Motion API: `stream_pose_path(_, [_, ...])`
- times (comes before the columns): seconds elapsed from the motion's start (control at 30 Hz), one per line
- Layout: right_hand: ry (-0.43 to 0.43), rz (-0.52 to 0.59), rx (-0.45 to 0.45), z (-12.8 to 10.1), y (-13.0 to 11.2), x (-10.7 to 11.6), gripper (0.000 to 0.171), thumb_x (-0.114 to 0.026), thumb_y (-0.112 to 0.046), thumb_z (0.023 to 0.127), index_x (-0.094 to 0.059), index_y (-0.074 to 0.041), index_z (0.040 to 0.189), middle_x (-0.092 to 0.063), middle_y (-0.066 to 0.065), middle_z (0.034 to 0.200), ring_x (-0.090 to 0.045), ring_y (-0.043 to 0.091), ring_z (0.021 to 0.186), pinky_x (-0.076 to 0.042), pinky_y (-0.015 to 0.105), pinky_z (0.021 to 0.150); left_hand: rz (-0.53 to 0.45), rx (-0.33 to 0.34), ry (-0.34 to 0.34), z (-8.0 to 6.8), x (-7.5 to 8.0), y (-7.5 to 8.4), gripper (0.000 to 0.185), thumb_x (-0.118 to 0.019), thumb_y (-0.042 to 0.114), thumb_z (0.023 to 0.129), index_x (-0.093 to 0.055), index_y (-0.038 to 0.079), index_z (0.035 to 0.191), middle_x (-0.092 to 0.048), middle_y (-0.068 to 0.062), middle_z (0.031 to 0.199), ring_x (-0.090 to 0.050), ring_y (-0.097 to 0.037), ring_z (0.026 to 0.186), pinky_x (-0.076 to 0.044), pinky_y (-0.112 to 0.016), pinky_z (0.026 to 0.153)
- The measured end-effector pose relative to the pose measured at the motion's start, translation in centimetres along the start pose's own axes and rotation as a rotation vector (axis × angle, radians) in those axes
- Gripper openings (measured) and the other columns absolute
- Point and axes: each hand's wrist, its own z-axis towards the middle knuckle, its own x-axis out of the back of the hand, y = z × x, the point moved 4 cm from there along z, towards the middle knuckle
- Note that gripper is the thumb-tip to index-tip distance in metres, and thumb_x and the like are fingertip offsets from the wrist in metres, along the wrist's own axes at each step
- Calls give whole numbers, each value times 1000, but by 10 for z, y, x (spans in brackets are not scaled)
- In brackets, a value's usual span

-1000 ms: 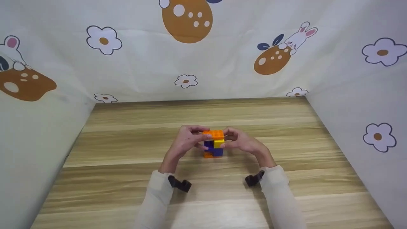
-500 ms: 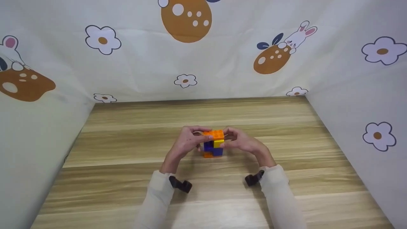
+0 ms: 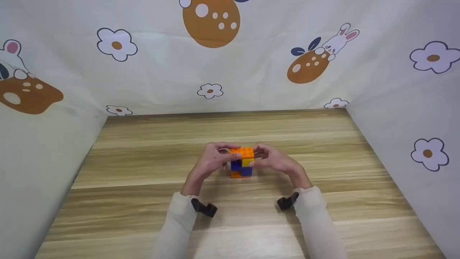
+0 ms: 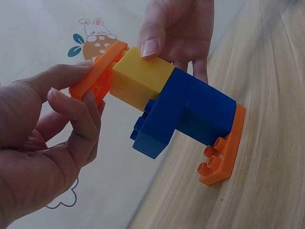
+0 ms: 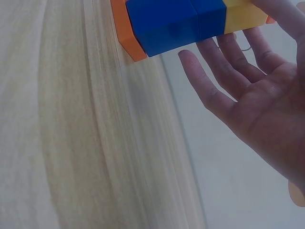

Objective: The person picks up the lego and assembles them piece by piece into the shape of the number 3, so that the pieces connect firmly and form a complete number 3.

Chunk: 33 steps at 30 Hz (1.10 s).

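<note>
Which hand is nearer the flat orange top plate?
Left. The left hand pinches the flat orange top plate at its edge; the right hand rests its thumb on the yellow block just beside that plate.

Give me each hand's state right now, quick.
Left hand: pinches the orange top plate of the block stack.
Right hand: fingers straight, thumb resting on the yellow block; grips nothing.

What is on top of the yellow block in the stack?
A flat orange plate sits on the yellow block. The left hand pinches its edge; its studded top faces away in the wrist view.
</note>
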Motion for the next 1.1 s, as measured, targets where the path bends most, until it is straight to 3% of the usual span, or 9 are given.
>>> stream_pose_path(0.2, [5, -7, 1, -1, -1, 0, 35, -75, -12, 88, -57, -3, 117, -66, 7, 122, -61, 27, 122, -52, 28, 98, 62, -37, 11, -1, -1, 2, 32, -80, 26, 85, -76, 12, 114, -76, -11, 107, -57, -20, 68, -47, -26, 55])
stream_pose_path(0.43, [2, -20, 3, -2, 1, 1, 33, -75, -12, 88, -57, -4, 115, -64, 10, 124, -60, 31, 124, -51, 29, 100, 162, -58, -1, -1, -3, 6, 27, -78, 23, 88, -76, 12, 113, -71, -8, 116, -65, -19, 88, -58, -30, 79])
stream_pose_path(0.73, [-12, -8, 11, 0, -1, -1, 31, -75, -13, 90, -57, -6, 114, -66, 5, 119, -61, 31, 122, -52, 28, 96, 183, -23, 15, -1, 0, 12, 25, -80, 21, 86, -78, 11, 109, -73, -9, 114, -65, -18, 82, -58, -28, 76])
stream_pose_path(0.93, [-6, -2, 8, 0, -1, 0, 32, -74, -12, 90, -57, -6, 115, -66, 6, 120, -61, 30, 121, -53, 28, 94, 244, -26, 18, -1, -2, 23, 24, -80, 20, 86, -78, 9, 107, -74, -10, 110, -60, -16, 76, -50, -23, 63])
stream_pose_path(1.1, [-10, -4, 27, 0, -1, 1, 31, -74, -12, 90, -57, -6, 115, -66, 6, 121, -61, 29, 122, -52, 28, 97, 237, 10, 34, 0, -3, 22, 22, -81, 19, 85, -79, 12, 106, -75, -7, 110, -62, -17, 79, -52, -22, 66])
